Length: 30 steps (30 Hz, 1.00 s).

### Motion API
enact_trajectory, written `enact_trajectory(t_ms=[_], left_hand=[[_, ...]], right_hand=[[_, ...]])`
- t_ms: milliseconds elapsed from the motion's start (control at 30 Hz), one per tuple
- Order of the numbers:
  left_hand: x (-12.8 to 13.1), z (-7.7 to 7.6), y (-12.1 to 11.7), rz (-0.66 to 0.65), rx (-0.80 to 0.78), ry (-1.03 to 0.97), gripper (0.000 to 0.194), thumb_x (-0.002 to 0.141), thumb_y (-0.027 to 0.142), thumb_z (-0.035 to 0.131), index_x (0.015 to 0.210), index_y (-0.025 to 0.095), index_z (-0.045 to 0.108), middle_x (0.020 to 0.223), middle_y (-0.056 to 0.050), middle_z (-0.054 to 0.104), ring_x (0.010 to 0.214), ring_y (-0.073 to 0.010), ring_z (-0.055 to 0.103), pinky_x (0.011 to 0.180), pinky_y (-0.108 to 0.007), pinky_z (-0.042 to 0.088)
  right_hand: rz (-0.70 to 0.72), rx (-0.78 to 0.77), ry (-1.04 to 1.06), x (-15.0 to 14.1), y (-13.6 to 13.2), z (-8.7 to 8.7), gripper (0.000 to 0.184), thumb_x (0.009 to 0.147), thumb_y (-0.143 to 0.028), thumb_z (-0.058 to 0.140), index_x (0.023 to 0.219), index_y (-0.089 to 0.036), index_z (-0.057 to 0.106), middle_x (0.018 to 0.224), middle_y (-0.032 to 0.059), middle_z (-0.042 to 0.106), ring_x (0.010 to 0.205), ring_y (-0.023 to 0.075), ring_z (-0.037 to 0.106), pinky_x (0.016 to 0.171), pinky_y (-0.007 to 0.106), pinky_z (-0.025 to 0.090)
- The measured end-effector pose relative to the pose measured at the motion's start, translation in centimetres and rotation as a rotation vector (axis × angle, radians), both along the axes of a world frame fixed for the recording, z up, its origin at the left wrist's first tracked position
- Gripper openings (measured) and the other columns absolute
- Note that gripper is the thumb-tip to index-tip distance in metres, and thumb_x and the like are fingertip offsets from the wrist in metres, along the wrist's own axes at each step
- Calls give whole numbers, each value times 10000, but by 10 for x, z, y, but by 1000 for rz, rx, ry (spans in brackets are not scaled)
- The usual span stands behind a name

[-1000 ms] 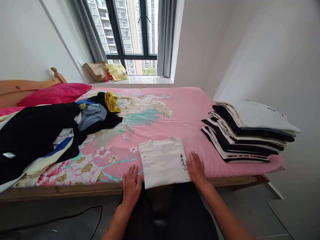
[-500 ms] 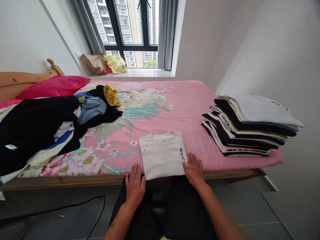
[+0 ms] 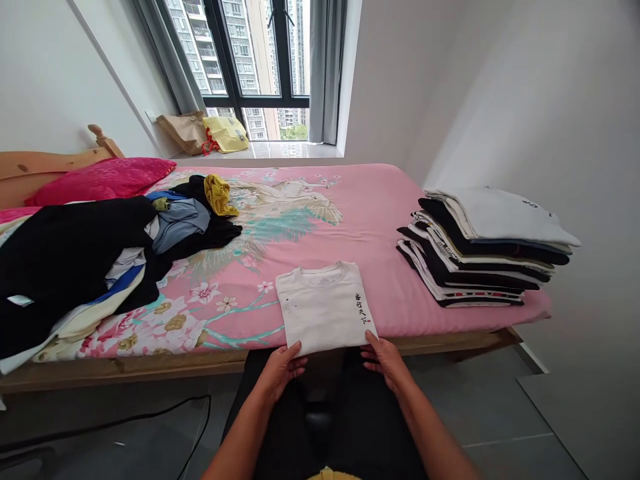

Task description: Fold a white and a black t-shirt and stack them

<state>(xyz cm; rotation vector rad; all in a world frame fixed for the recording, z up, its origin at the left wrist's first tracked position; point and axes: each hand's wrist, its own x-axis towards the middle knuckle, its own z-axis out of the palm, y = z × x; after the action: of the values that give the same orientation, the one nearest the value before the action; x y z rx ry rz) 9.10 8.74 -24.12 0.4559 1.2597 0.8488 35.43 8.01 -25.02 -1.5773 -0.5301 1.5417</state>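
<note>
A folded white T-shirt [image 3: 325, 310] with black characters down its right side lies at the bed's front edge, neckline pointing away from me. My left hand [image 3: 281, 370] pinches its near left corner, thumb on top and fingers below the cloth. At the near right corner, my right hand [image 3: 387, 361] grips in the same way, just under the printed characters. The shirt's near edge overhangs the bed slightly, above my lap.
To the right stands a stack of folded clothes [image 3: 480, 253], white and black. A loose heap of clothes [image 3: 85, 247] covers the bed's left side, near a red pillow [image 3: 105, 180]. Bags [image 3: 225, 132] rest on the windowsill. A black cable [image 3: 150, 408] runs near the floor at left.
Both hands have gone from lying flat beside the shirt to gripping its near corners, thumbs on top. The whole view has shifted slightly.
</note>
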Motion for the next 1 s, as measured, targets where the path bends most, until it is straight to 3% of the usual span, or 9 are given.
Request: enact_trajectory(t_ms=[133, 267, 467, 600, 667, 833, 1000], left_hand=[[0, -8, -6, 62, -3, -2, 352, 685, 283, 745, 947, 120, 577, 844, -60, 646, 634, -114, 616, 555, -212, 472], [-2, -14, -23, 103, -9, -31, 287, 711, 274, 728, 891, 136, 553, 721, -9, 607, 574, -91, 590, 545, -209, 473], [37, -13, -34, 146, -56, -425, 298, 761, 276, 678, 1008, 160, 561, 938, -61, 662, 857, -178, 644, 734, -307, 517], [42, -3, -27, 303, -47, -537, 280, 793, 294, 631, 1030, 165, 558, 889, -64, 683, 837, -200, 653, 760, -340, 517], [27, 3, -22, 318, 13, -552, 286, 806, 262, 609, 1064, 152, 555, 935, -75, 688, 851, -215, 653, 798, -378, 516], [-3, 16, 2, 162, 37, -448, 334, 808, 216, 596, 1123, 118, 539, 978, -96, 685, 853, -214, 652, 758, -354, 537], [0, 47, 13, 38, 58, -276, 397, 691, 131, 660, 1072, 87, 560, 832, -78, 679, 651, -167, 632, 524, -249, 520]], right_hand=[[-15, 47, -34, 6, -4, -7, 363, 744, -453, 652, 930, -144, 609, 808, 57, 647, 626, 104, 584, 497, 211, 504], [44, 33, 25, 15, -15, -12, 345, 750, -433, 654, 930, -141, 618, 833, 65, 657, 641, 114, 595, 485, 215, 505], [-40, 108, 395, -14, -17, -4, 397, 722, -399, 703, 1028, -176, 583, 902, 46, 674, 807, 172, 648, 635, 296, 557], [-189, 158, 458, -26, -15, 3, 389, 701, -333, 722, 1029, -195, 566, 876, 16, 690, 763, 166, 659, 665, 312, 561], [-144, 157, 497, -17, -13, 7, 365, 719, -313, 706, 1035, -194, 567, 918, 22, 691, 801, 175, 660, 713, 347, 564], [26, 72, 534, 11, 13, 21, 344, 773, -338, 638, 1076, -197, 552, 997, 50, 680, 857, 207, 655, 731, 421, 563], [163, 17, 293, 19, 35, 50, 339, 706, -282, 684, 989, -130, 575, 749, 54, 670, 607, 152, 619, 507, 270, 546]])
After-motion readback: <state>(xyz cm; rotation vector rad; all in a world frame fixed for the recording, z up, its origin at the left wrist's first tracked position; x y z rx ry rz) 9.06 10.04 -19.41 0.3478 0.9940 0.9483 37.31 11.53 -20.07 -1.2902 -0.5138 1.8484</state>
